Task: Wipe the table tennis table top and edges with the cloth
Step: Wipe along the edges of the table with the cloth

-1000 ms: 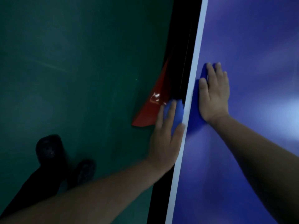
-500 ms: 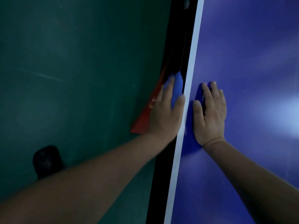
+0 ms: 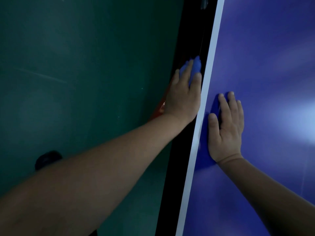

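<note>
The blue table tennis table top (image 3: 272, 65) fills the right side, bordered by a white line (image 3: 211, 57) and a black side edge (image 3: 177, 164). My left hand (image 3: 182, 97) presses a blue cloth (image 3: 196, 65) against that side edge with straight fingers, the thumb up by the white line. The cloth sticks out beyond the fingertips. On the table top, just inside the white line, my right hand (image 3: 226, 130) lies flat, palm down, holding nothing.
A green floor (image 3: 85, 65) lies left of the table. A red object (image 3: 160, 109) shows just behind my left wrist, under the table's side. A dark shoe (image 3: 47, 159) is on the floor at lower left.
My left hand has slid the cloth farther away along the side edge, passing my right hand. The right hand has stayed flat on the top. The red object is now mostly hidden.
</note>
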A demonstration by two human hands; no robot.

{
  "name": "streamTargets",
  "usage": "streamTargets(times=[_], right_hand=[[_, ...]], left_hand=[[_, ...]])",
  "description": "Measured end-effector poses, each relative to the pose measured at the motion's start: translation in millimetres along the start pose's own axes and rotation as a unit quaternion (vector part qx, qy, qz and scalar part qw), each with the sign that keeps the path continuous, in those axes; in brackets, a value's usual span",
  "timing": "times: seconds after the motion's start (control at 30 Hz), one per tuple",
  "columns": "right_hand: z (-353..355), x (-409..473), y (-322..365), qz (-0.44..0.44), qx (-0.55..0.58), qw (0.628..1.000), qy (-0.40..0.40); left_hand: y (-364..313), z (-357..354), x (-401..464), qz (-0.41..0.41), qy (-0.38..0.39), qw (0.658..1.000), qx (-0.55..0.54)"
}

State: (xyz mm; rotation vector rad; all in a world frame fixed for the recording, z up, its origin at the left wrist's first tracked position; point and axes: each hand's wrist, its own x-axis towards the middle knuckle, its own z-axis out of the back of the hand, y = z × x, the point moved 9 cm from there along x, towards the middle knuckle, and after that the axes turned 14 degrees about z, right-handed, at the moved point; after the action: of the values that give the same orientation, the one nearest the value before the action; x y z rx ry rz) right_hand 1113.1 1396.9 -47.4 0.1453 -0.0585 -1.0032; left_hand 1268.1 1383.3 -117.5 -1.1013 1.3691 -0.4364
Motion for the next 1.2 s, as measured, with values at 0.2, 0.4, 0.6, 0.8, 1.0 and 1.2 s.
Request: streamTargets(times=[0.2,0.4,0.6,0.8,1.0,1.2], right_hand=[[-0.6,-0.7,0.1,0.003,0.003,1.000,0.001],[-0.8,-0.1,-0.4,0.002,0.002,1.000,0.004],[0.7,0.7,-0.6,-0.001,0.000,1.000,0.001],[1.7,0.6,0.5,-0.006,0.007,1.000,0.002],[11.4,14.6,1.9,-0.006,0.007,1.000,0.019],[20.1,135.8,-7.3,0.061,0.049,0.997,-0.010]], left_hand=[[82.8,-0.6,-143.6,0.038,0.042,0.998,0.010],[46.3,0.1,-77.5,0.025,0.002,0.998,0.050],[-1.6,4.8,13.0,0.073,0.014,0.996,-0.053],[78.4,3.1,-98.5,0.055,0.104,0.993,-0.008],[33.7,-4.1,-62.1,0.035,0.023,0.997,0.059],[-44.4,-3.0,53.6,0.011,0.016,0.999,0.051]])
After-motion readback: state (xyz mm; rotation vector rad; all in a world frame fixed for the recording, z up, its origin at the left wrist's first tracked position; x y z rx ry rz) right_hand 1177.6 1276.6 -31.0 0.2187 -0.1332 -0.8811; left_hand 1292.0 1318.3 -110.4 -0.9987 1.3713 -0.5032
